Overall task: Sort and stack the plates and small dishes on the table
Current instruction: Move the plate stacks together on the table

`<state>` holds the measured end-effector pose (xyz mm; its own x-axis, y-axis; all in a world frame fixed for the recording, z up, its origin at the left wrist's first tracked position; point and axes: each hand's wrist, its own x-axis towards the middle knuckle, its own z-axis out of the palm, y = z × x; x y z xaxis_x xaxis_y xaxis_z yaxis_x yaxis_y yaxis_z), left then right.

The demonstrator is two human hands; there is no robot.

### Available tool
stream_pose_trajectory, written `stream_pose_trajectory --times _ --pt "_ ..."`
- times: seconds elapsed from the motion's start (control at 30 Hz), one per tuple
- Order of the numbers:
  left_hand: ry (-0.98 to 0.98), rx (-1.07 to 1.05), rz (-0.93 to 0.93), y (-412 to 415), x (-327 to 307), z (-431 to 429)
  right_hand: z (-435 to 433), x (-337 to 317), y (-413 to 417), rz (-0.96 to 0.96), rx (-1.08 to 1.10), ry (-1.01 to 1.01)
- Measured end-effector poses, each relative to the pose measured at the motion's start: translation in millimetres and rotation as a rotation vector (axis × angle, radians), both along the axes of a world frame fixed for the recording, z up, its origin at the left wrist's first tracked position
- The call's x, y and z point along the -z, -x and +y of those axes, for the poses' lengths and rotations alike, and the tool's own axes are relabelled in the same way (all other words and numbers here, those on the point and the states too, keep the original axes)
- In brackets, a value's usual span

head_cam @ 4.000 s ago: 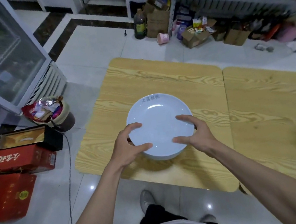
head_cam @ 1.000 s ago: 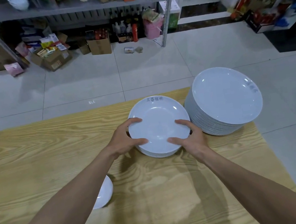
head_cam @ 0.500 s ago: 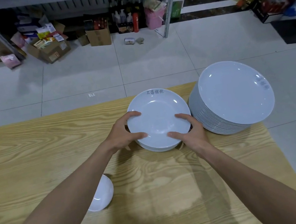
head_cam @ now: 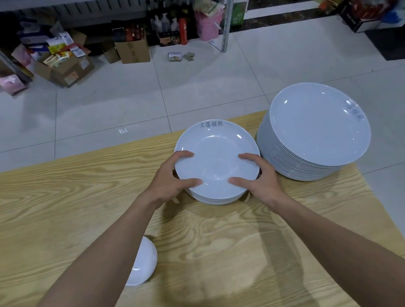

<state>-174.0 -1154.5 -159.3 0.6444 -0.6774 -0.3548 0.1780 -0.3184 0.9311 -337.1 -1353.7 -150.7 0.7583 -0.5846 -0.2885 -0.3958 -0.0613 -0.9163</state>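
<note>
Gently: left hand [head_cam: 169, 182] and right hand [head_cam: 260, 178] clasp the plate stack [head_cam: 217, 161] by its rim; lower it level, clear of the tall pile [head_cam: 318, 125].

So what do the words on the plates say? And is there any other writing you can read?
"上海馄饨": grey characters on the far rim of the smaller plate; the last two are a little soft.
Grey characters on the right rim of the top plate of the big stack: too blurred to read.
Labels on the cardboard boxes and bottles under the shelf: too small to read.
</note>
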Motion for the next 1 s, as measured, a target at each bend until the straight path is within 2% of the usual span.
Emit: stream_pose_trajectory --times 0.2,0.4,0.57,0.67,0.83,1.0 --pt "-0.046 -0.011 -0.074 8 -2 0 5 -8 2 0.030 0.002 -0.047" --pt "-0.320 0.078 -0.424 22 -17 12 17 -27 8 0.105 0.008 -0.077" --pt "-0.426 0.127 -0.596 29 -51 24 31 -49 17 0.198 -0.014 -0.062" --pt "-0.495 0.213 -0.707 40 -70 37 48 -61 27 0.249 -0.062 0.096" --pt "-0.680 0.407 -0.970 62 -100 74 92 -94 48 0.419 -0.346 0.589" --pt "-0.713 0.416 -1.097 85 -130 135 163 -130 72 0.526 -0.458 0.953"
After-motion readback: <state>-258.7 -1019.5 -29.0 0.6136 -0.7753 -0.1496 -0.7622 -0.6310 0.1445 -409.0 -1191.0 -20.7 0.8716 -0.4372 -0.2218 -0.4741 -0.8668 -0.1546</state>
